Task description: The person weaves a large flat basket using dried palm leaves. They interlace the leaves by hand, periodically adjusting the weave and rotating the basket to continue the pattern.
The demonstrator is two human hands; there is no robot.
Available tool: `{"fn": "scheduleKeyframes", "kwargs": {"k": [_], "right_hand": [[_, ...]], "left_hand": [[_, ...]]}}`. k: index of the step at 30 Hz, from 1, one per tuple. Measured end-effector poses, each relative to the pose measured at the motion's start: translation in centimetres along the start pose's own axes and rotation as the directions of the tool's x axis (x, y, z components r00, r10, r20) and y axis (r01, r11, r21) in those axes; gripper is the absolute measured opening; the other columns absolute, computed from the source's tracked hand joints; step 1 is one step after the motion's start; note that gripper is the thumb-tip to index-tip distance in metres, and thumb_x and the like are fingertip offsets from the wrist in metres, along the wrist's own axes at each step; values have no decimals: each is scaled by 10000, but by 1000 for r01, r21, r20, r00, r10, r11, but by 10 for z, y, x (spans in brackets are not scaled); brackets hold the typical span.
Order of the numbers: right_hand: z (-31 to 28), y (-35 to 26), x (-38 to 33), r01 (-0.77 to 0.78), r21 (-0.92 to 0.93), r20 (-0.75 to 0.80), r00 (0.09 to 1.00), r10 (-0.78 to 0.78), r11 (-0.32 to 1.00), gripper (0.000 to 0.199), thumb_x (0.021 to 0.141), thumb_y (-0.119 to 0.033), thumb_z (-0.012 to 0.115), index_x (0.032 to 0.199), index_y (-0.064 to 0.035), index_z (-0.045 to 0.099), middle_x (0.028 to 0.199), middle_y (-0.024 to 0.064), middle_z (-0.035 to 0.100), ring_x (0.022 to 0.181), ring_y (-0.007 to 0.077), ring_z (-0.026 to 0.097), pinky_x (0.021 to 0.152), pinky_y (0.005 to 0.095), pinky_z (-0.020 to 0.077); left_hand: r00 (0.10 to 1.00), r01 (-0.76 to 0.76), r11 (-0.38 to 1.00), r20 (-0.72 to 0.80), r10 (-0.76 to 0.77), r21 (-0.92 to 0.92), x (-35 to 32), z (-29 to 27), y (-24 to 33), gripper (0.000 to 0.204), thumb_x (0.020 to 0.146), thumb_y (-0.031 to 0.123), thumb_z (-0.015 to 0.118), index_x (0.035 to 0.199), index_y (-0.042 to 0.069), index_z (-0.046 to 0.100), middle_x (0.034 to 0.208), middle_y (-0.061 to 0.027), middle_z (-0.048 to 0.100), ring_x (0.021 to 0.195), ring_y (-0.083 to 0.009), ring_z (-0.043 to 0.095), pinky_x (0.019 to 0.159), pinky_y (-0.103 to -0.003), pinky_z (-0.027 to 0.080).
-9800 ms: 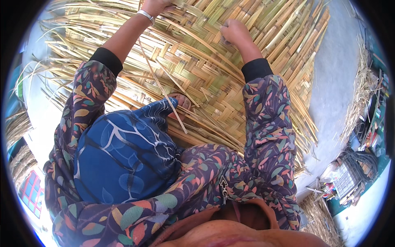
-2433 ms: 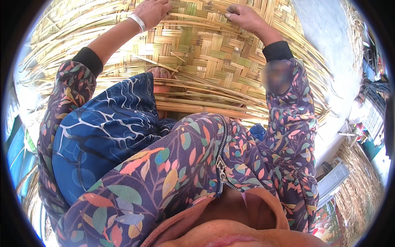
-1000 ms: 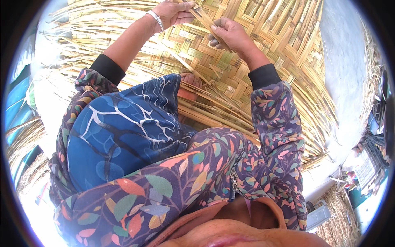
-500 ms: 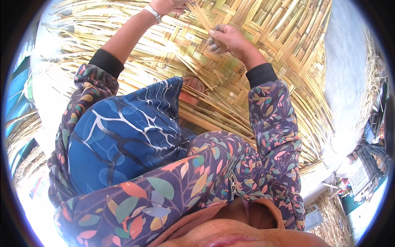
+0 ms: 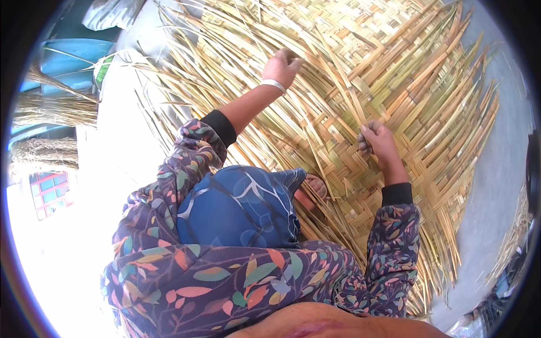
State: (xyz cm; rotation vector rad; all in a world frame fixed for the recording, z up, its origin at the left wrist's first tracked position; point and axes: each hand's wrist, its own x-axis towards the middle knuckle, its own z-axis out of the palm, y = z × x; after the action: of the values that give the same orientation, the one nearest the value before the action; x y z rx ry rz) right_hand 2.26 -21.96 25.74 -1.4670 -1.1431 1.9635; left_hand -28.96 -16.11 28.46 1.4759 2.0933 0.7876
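Observation:
A large half-woven mat (image 5: 389,28) of flat, yellow-green split-cane strips spreads in front of me, with long loose ends fanning out around it. My right hand (image 5: 378,143) is closed in a pinch on the near end of a long cane strip (image 5: 346,84), which slants up and left above the weave. Farther left, my left hand (image 5: 282,69) hovers over the loose strips with its fingers curled together. Whatever those fingers may hold is too small to make out.
My bare foot (image 5: 316,185) rests on the mat's near side, beside my blue-clad knee (image 5: 242,205). Grey floor (image 5: 496,152) borders the mat at right. At the left stand bundles of dry stalks (image 5: 56,110) and a blue surface (image 5: 79,50). Dark clutter lies at the lower right.
My view has shifted, so the mat shows lower and farther right. My hands, formerly close together at the strip, are now wider apart; the left has come off toward the loose ends.

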Motion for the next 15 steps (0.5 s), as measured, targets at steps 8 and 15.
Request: {"fn": "scheduleKeyframes", "kwargs": {"k": [8, 15], "right_hand": [[-2, -10, -22, 31, 49, 46, 998, -34, 998, 170, 970, -253, 590, 975, -83, 575, 781, 8, 622, 607, 73, 576, 542, 208, 455], [-10, 12, -20, 116, -29, 29, 993, -115, 993, 224, 974, -288, 580, 1054, -79, 575, 940, 17, 658, 808, 93, 617, 686, 237, 492]], "left_hand": [[950, 304, 951, -95, -299, 48, 60, 4, -85, 587, 732, 454, 751, 1052, -24, 634, 1018, -230, 690, 1005, -355, 662, 887, -396, 505], [832, 529, 581, 244, -497, -619, 79, 21, -105, 244, 850, 221, 648, 862, -23, 642, 749, -136, 645, 638, -262, 638, 519, -336, 473]]}}
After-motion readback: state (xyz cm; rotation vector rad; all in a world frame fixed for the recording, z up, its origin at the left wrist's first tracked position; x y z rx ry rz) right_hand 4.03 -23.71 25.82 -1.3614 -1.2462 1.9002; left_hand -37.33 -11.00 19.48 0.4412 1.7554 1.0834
